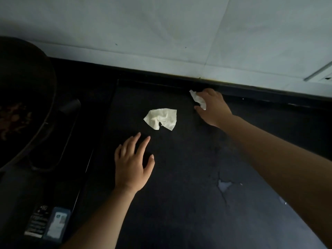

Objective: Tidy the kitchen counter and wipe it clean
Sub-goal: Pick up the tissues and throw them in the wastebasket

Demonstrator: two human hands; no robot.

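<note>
In the head view, your right hand [212, 106] grips a crumpled tissue [198, 99] near the counter's [197, 177] back edge. Your left hand [133, 164] lies open, fingers spread, holding nothing. Press evenly, then collect the loose tissue [161, 118] between them.

Two crumpled white tissues on the counter [188, 159]: a loose tissue [161, 119] toward the back edge, a held tissue [198, 98] pinched by the right hand [213, 108]; two hands, counting the left hand [132, 164]; one wok [23, 97] at the left edge; two stickers [55, 223] near the front left corner.
</note>
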